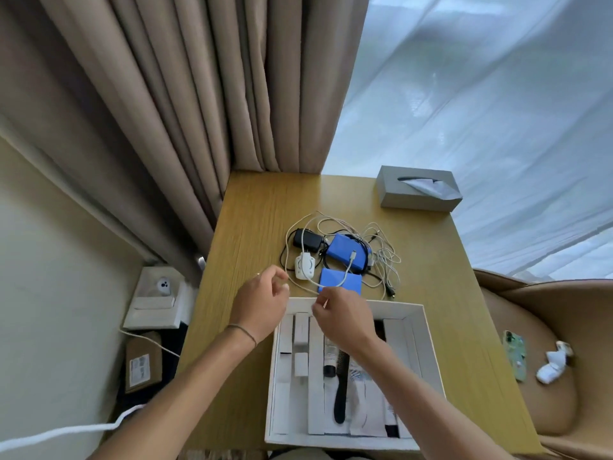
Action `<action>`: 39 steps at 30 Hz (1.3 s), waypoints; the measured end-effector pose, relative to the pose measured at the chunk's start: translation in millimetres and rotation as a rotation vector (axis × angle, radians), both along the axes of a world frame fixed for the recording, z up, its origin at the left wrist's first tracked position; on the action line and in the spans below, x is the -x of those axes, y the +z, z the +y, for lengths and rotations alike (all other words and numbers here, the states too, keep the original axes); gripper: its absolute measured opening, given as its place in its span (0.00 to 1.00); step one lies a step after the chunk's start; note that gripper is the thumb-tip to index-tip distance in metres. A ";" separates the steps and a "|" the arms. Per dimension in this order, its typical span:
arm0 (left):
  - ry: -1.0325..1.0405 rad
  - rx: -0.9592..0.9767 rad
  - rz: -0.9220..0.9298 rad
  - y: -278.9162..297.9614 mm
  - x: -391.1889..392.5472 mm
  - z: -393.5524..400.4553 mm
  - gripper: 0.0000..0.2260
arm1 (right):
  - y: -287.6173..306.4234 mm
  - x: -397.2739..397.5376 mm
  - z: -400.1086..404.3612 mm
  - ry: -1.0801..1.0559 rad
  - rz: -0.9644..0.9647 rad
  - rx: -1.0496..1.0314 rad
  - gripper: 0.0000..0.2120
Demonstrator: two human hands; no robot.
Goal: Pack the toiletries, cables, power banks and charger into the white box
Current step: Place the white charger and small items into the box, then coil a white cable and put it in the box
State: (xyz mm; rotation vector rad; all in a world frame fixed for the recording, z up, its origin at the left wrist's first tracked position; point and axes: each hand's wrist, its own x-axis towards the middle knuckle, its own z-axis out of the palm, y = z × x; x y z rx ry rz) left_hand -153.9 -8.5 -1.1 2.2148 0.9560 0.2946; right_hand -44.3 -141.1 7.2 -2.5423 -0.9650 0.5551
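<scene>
Near the front edge of the yellowish wooden table (252,207), an open white cardboard box (428,353) is sitting, and toiletries are already lying in it: several long white packets (315,366) along its left side, a black comb (341,390) near the middle and a small dark-capped bottle (329,368) just beside the comb. Both bare hands are hovering over the box's far wall. The left hand (262,302), with a thin bracelet on its wrist, is curling its fingers and appears to be pinching a thin white cable (300,284) that is running across the tabletop, while the right hand (343,318) is curling its fingers too and seems to be pinching the same cable near its other stretch; the blur is making the exact contact hard to tell. Just beyond the hands, toward the middle of the table, two flat blue power banks (348,252) are lying, one close to the box's far wall and the other behind it, with a white cable end draping across both. A white plug-in charger (304,267) is resting just left of them, a black power adapter (306,240) is lying behind that, and a tangle of white and black cables (381,254) is spreading to the right. A grey tissue box (418,189) is standing at the far right corner of the table. Beige curtains (185,94) are hanging behind the far left corner.
</scene>
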 end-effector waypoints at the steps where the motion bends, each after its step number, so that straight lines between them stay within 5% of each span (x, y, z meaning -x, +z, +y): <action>1: -0.021 -0.015 0.009 3.3 -10.6 3.5 0.04 | 4.6 -9.0 0.3 -0.016 0.007 -0.021 0.08; 10: -0.338 -0.064 0.472 -9.8 -103.6 9.0 0.09 | 10.3 -74.6 -14.0 -0.129 0.146 -0.033 0.07; 21: -0.657 -0.455 0.997 -56.6 -144.9 6.8 0.10 | -8.5 -118.8 -36.5 -0.130 0.294 -0.116 0.06; 26: -0.503 -0.395 0.608 -45.7 -134.5 5.7 0.12 | -9.8 -132.6 -43.5 -0.174 0.383 -0.238 0.06; 33: -0.179 0.177 -0.124 37.8 -128.0 -6.2 0.16 | 7.7 -139.0 -46.3 -0.261 0.390 -0.513 0.06; 39: -0.165 0.656 -0.602 106.7 -114.0 -16.9 0.15 | 45.1 -117.4 -35.4 0.003 0.386 -0.603 0.28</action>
